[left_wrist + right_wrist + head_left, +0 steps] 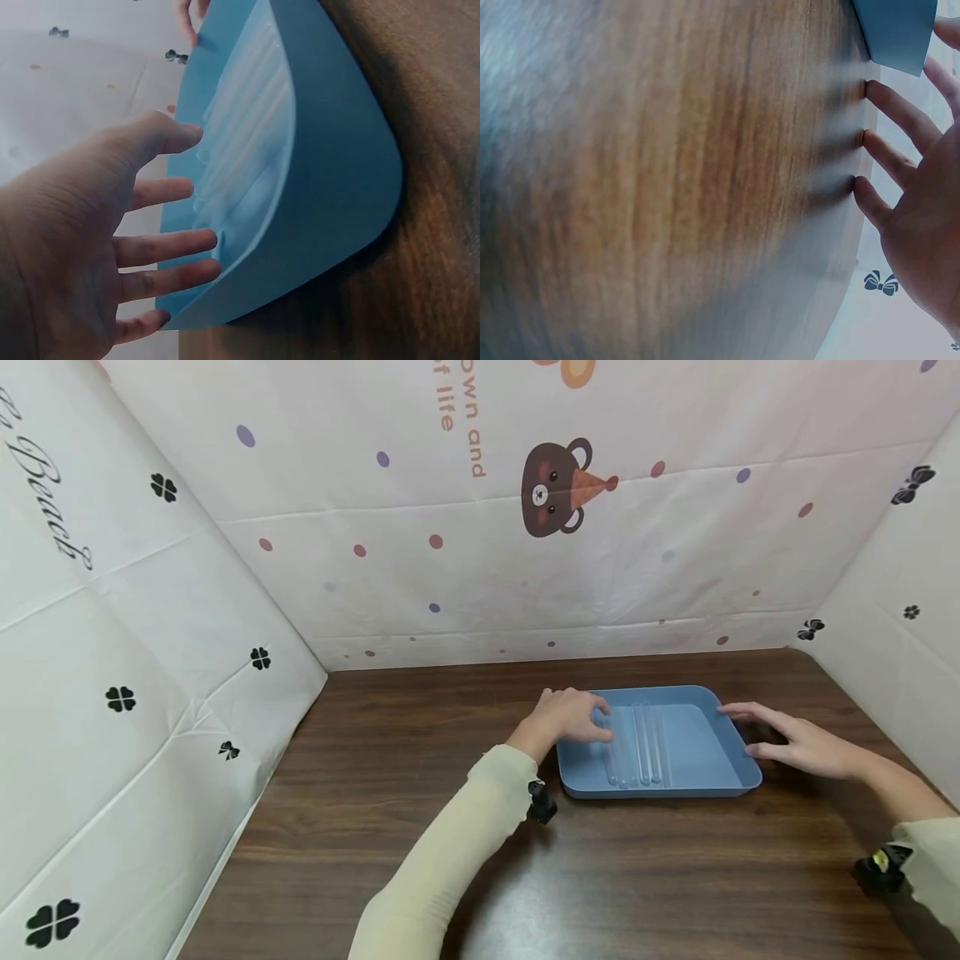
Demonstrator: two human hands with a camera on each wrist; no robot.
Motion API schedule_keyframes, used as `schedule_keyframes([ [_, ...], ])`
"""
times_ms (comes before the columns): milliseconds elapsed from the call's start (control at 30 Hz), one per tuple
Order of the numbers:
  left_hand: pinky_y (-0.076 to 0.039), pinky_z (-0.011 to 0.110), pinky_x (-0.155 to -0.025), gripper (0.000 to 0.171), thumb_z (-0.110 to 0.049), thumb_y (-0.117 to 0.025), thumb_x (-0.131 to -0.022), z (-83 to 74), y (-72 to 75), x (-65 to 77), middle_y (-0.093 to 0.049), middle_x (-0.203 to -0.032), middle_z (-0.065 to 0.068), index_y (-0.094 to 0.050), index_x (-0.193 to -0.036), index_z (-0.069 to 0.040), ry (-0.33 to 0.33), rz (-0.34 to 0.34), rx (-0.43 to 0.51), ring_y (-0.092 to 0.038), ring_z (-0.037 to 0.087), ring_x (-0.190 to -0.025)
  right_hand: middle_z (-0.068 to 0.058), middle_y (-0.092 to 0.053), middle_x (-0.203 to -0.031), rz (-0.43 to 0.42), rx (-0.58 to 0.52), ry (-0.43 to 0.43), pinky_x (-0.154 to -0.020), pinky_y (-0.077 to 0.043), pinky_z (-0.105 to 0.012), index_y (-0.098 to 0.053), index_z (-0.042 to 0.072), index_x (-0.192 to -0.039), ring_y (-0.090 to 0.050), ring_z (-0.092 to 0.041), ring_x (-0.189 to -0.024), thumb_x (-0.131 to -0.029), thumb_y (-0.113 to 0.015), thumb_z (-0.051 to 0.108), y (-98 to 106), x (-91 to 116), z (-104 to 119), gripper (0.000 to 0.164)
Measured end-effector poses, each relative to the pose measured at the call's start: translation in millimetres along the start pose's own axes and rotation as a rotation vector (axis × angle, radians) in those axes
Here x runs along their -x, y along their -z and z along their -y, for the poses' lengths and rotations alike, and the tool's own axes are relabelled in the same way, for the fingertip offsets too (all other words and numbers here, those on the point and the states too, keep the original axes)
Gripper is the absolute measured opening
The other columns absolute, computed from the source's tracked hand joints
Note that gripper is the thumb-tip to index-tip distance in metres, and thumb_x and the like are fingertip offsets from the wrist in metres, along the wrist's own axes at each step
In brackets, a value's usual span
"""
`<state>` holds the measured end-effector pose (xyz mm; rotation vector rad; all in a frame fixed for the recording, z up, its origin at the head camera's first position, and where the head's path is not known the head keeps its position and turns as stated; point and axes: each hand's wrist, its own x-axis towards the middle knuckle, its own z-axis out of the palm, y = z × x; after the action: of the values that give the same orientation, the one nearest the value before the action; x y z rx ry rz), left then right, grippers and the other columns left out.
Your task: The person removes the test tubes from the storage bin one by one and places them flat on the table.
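A shallow blue tray (701,747) sits on the table, with several clear test tubes (647,747) lying side by side in its left half. My left hand (567,714) hovers over the tray's left side, thumb and fingers spread apart. Nothing is held in it, as the left wrist view of the hand (82,225) shows; the tubes (251,112) lie beyond the fingertips. At the tray's right edge is my right hand (813,745), its fingers extended near the rim. In the right wrist view, the right hand (930,195) has some fingertips at the table beside the tray corner (900,34).
The dark wooden table (450,727) extends left of and in front of the tray. White printed sheets stand behind it (480,577) and along its left (187,635) and right sides.
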<state>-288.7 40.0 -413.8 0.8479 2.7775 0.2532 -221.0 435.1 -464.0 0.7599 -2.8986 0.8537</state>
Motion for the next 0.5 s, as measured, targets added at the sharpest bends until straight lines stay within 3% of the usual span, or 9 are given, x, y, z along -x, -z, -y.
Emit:
schedule_keyframes([
  [200, -0.047, 0.034, -0.103, 0.053, -0.06, -0.071, -0.105, -1.1, -5.9, -1.6, -0.071, -0.158, -0.012, -0.07, -0.153, -0.037, 0.001, -0.013, -0.041, -0.068, 0.012, -0.132, 0.048, -0.042, -0.148, -0.001, -0.003, 0.007, -0.09, -0.05, -0.016, -0.053, 0.01, -0.163, -0.045, 0.029, -0.128, -0.104, -0.075, 0.006, 0.5, -0.9, -0.1, 0.063],
  [500, -0.048, 0.04, -0.11, 0.054, -0.064, -0.071, -0.103, -2.5, -10.5, -3.5, -0.071, -0.157, -0.013, -0.07, -0.152, -0.039, 0.006, -0.017, -0.107, -0.068, 0.012, -0.136, 0.049, -0.042, -0.148, 0.005, -0.003, -0.008, -0.09, -0.05, -0.016, -0.053, 0.011, -0.163, -0.045, 0.029, -0.128, -0.104, -0.075, 0.006, 0.3, -0.7, 0.2, 0.063],
])
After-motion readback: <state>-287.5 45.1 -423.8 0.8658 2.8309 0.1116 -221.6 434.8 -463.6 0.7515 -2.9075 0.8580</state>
